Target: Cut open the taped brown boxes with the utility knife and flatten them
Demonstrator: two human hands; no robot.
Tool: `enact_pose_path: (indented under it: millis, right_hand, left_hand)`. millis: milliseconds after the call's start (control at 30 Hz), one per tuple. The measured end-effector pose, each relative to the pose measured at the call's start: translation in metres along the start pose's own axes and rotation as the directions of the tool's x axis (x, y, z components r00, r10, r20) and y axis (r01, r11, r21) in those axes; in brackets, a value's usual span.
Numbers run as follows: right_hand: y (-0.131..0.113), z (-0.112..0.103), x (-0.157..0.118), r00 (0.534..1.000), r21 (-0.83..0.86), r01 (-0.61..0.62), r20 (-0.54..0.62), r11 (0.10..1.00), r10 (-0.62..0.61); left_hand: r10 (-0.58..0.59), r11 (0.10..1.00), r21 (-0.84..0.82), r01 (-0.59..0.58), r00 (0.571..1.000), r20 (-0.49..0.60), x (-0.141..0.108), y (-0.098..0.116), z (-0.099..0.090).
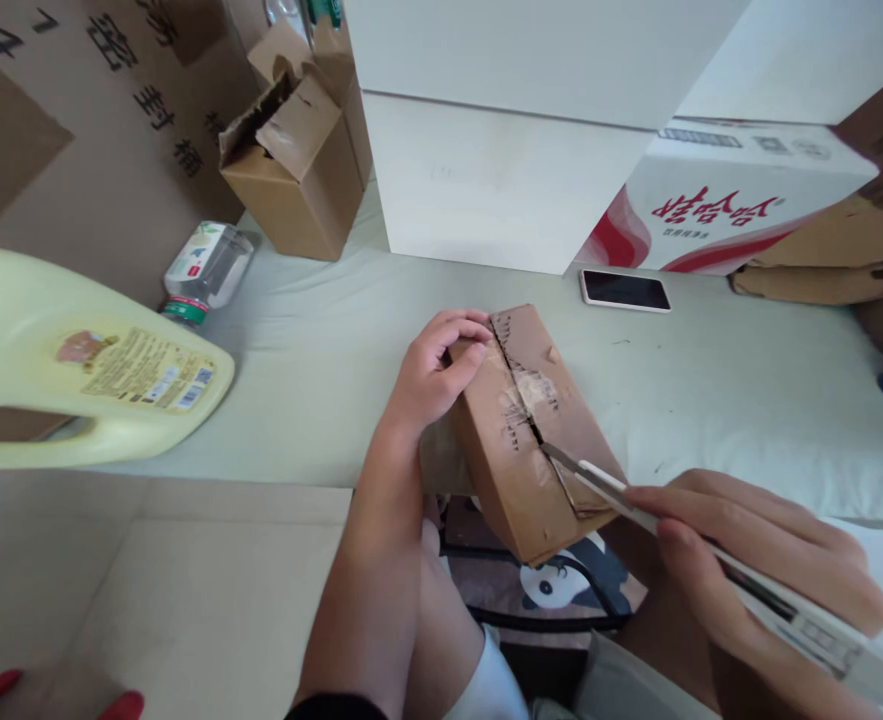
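In the middle of the frame, the left hand (441,372) grips the far end of a brown cardboard box (497,430), fingers bent over its top. At lower right, the right hand (756,570) holds a long white-handled utility knife (767,600), its blade tip at the box's taped seam. A white-edged black phone (625,291) lies beyond, right of centre.

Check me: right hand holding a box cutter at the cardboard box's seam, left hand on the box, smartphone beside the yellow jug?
The smartphone isn't beside the jug; the head view shows it by the red-lettered white carton. The right hand holds the box cutter at the seam of the cardboard box, left hand on it.
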State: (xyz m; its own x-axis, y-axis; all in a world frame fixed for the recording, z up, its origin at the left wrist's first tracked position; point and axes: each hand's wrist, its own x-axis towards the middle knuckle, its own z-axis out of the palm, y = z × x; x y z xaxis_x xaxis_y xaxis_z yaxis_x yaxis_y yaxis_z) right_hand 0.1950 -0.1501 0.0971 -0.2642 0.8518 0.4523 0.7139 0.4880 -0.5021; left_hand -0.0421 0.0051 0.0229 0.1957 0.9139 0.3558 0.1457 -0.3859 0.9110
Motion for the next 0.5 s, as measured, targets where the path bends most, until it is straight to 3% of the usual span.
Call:
enact_pose_path:
  millis: [300,500]
  right_hand:
    - [0.0014,-0.0042,0.0040,0.985,-0.029,0.151,0.082,0.988,-0.149]
    - [-0.0011,-0.0059,0.0017,0.984,-0.069,0.131,0.128,0.989,-0.121]
  left_hand:
    - [-0.016,1.000,0.003,0.016,1.000,-0.001,-0.0002,0.0010,-0.0004]
    - [-0.006,0.999,0.039,0.007,0.999,-0.037,0.0002,0.0038,0.0022]
